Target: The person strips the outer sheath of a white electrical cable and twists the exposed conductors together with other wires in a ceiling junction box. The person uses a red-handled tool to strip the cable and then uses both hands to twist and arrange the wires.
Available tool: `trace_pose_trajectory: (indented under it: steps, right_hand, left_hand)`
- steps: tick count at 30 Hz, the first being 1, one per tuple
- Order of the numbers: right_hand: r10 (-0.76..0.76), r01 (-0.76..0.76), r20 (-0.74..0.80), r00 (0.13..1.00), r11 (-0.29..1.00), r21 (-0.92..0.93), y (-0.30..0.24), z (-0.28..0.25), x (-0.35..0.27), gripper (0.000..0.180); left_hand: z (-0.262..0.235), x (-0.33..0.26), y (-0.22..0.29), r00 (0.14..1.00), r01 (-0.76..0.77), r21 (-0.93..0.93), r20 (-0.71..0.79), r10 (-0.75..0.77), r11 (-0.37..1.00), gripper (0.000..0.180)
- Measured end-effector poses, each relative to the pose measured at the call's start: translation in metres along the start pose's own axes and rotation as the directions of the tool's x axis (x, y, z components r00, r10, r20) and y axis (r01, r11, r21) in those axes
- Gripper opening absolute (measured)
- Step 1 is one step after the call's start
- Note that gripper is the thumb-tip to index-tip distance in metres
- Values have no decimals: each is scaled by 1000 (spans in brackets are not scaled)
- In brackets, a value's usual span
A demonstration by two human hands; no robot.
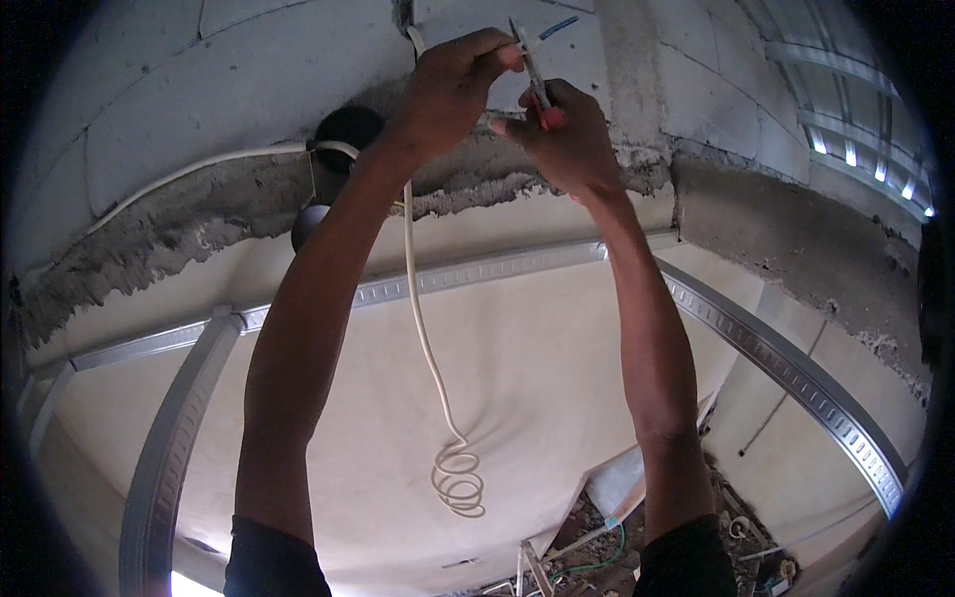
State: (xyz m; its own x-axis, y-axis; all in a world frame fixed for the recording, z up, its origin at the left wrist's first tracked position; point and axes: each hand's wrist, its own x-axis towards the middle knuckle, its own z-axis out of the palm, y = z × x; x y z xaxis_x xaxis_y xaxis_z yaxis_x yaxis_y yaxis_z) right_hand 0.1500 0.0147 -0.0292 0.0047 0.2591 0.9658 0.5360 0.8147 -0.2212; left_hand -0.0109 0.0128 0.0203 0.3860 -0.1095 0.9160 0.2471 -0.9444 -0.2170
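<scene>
Both my arms reach up to a grey block wall. My left hand pinches a cream electrical cable near its top end, where a blue inner wire sticks out. My right hand grips red-handled pliers, whose jaws close on the cable end just right of my left fingertips. The cable hangs down from my left hand and ends in a loose coil.
A black round box sits in the wall left of my hands, with a second cream cable running left from it. Rough mortar lines the wall's lower edge. Metal channel profiles cross the pale surface. Debris lies at the bottom right.
</scene>
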Motion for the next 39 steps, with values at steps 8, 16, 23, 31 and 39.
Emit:
trace_pose_trajectory:
  steps: [8, 16, 23, 31, 39]
  right_hand:
    - [-572, 525, -277, 772, 820, -227, 11, 16, 44, 38]
    - [-644, 624, -342, 684, 760, -184, 11, 32, 73, 42]
    - [-631, 597, -406, 661, 770, -226, 4, 44, 78, 33]
    - [-524, 529, -381, 762, 843, -102, -7, 47, 67, 33]
    - [-296, 298, -178, 938, 955, -16, -21, 43, 50, 37]
  left_hand:
    - [-21, 5, 7, 986, 158, -312, 5, -165, 937, 23]
    - [-41, 10, -1, 959, 283, -355, 94, -267, 891, 25]
    - [-46, 11, 1, 927, 362, -466, 87, -366, 807, 25]
    - [-51, 11, -10, 946, 317, -561, 134, -294, 765, 18]
    - [-52, 12, -9, 945, 310, -550, 90, -314, 776, 21]
